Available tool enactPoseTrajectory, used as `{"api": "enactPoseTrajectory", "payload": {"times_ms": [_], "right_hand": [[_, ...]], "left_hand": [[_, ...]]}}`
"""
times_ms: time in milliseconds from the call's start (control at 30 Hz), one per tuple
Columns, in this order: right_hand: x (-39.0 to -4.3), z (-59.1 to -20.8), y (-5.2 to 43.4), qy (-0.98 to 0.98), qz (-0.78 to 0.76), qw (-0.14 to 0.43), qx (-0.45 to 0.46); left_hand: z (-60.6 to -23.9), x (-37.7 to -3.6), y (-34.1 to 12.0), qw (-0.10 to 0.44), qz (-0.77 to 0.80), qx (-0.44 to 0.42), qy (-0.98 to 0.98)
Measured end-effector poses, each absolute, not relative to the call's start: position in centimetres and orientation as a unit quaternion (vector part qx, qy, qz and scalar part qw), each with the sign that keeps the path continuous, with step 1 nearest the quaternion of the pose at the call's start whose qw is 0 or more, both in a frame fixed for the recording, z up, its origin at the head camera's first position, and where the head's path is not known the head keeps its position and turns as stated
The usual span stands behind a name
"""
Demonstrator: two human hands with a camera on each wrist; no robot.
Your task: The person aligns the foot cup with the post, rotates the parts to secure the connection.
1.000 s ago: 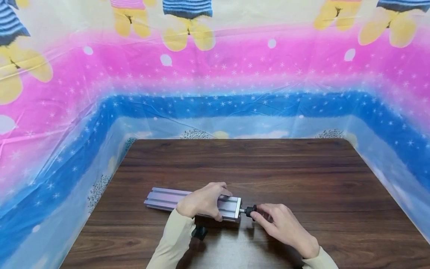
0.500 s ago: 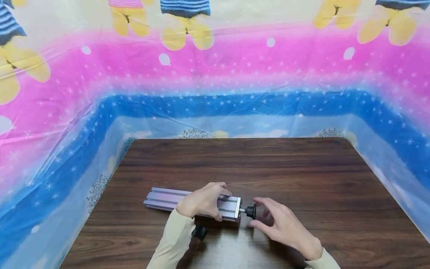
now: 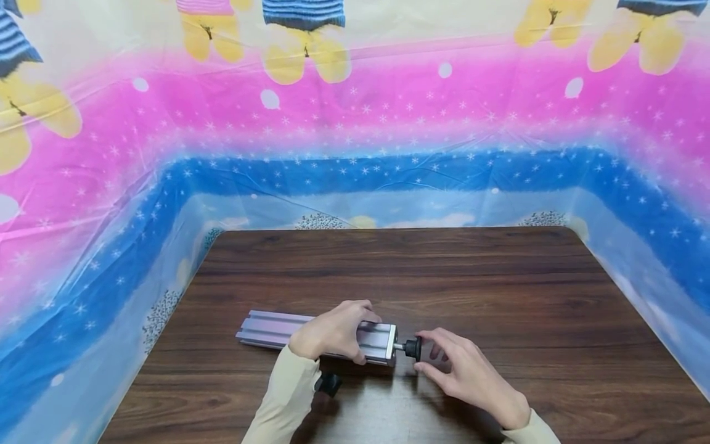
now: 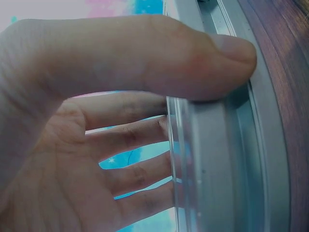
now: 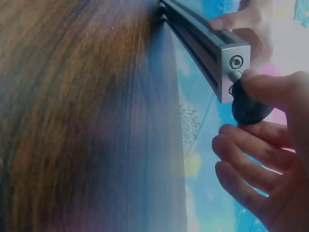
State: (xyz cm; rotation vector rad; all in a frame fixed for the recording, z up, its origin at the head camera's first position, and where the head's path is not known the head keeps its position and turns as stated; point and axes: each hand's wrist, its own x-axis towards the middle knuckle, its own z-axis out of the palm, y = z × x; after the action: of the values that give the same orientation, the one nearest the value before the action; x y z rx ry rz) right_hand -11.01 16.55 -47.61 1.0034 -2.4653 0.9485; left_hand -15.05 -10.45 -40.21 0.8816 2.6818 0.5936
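Note:
A silver aluminium profile (image 3: pixel 272 327) lies on the dark wooden table (image 3: pixel 444 277), its long side running left to right. My left hand (image 3: pixel 355 336) grips its right part from above, the thumb (image 4: pixel 193 63) on the near side of the profile (image 4: pixel 227 159) and the fingers over the far side. A black knob (image 3: pixel 412 348) on a short screw sticks out of the profile's right end face (image 5: pixel 231 67). My right hand (image 3: pixel 426 353) pinches this knob (image 5: pixel 248 108) between the thumb (image 5: pixel 275 89) and the fingers (image 5: pixel 251 145).
A second small black knob (image 3: pixel 330 383) lies on the table just below my left wrist. A colourful plastic sheet (image 3: pixel 355 123) walls in the table on the left, back and right sides.
The right hand let go of the knob, spread its fingers half a second ago, and now pinches the knob again. The left hand and profile have stayed in place.

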Motion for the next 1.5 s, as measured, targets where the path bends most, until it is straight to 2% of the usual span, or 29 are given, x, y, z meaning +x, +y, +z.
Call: {"api": "enactPoseTrajectory", "payload": {"times_ms": [300, 600, 1067, 1333, 1500], "right_hand": [[-11.10, -47.57, 16.36, -0.877, 0.323, 0.128, 0.331], [-10.92, -47.19, 16.56, -0.901, 0.299, 0.119, 0.292], [-10.95, -47.24, 16.39, -0.840, 0.348, 0.180, 0.376], [-10.94, -47.03, 16.49, -0.863, 0.349, 0.133, 0.341], [-11.04, -47.12, 16.43, -0.870, 0.342, 0.123, 0.334]], "left_hand": [[-40.30, -15.14, -10.57, 0.116, 0.204, 0.333, 0.913], [-40.15, -15.14, -10.43, 0.128, 0.206, 0.312, 0.919], [-39.93, -15.40, -10.57, 0.109, 0.193, 0.340, 0.914], [-39.89, -15.21, -10.47, 0.126, 0.198, 0.325, 0.916], [-39.81, -15.01, -10.37, 0.131, 0.202, 0.318, 0.917]]}}
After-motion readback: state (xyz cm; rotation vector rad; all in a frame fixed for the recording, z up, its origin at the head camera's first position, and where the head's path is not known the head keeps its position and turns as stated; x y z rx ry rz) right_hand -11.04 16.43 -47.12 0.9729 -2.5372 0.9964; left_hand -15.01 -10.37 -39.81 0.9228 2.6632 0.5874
